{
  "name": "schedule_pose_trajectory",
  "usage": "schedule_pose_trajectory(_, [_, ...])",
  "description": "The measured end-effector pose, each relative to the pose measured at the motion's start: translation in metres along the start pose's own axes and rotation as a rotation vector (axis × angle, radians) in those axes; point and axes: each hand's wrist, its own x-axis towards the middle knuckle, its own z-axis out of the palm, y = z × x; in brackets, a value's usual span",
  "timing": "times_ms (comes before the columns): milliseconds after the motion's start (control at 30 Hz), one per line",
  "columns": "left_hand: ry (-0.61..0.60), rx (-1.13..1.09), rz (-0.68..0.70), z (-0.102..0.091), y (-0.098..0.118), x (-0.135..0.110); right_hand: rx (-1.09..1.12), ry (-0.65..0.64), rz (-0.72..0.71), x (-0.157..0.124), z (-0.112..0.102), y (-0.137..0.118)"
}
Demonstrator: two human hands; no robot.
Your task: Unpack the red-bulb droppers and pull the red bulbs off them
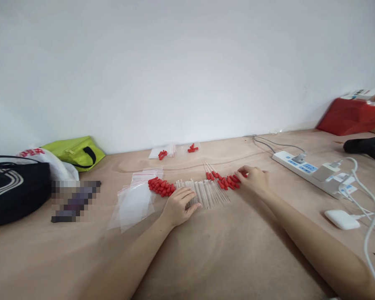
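A row of thin clear droppers with red rubber bulbs [203,189] lies on the wooden table [225,258]. My left hand [178,205] rests on the tubes at the left part of the row, fingers stretched flat, just below a cluster of red bulbs [161,186]. My right hand [253,178] lies at the right end, fingers curled on the red bulbs [229,181] there. A stack of small clear zip bags [136,200] sits left of my left hand.
Two bags with red bulbs [175,151] lie near the wall. A black bag [15,189], white plastic bag and green pouch [76,152] stand at left. A white power strip [309,171], cables, white charger [342,219] and red box [351,116] occupy the right.
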Motion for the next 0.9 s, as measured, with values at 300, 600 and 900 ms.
schedule_pose_trajectory(300, [0.086, 0.103, -0.05, -0.006, -0.003, -0.001, -0.115, -0.506, 0.042, 0.037, 0.001, -0.059])
schedule_pose_trajectory(600, [0.125, 0.062, -0.08, -0.006, -0.004, -0.004, -0.125, -0.577, 0.091, 0.045, 0.008, -0.065])
schedule_pose_trajectory(900, [0.145, 0.085, -0.101, -0.005, -0.006, -0.006, 0.137, -0.143, -0.064, 0.027, -0.01, -0.052])
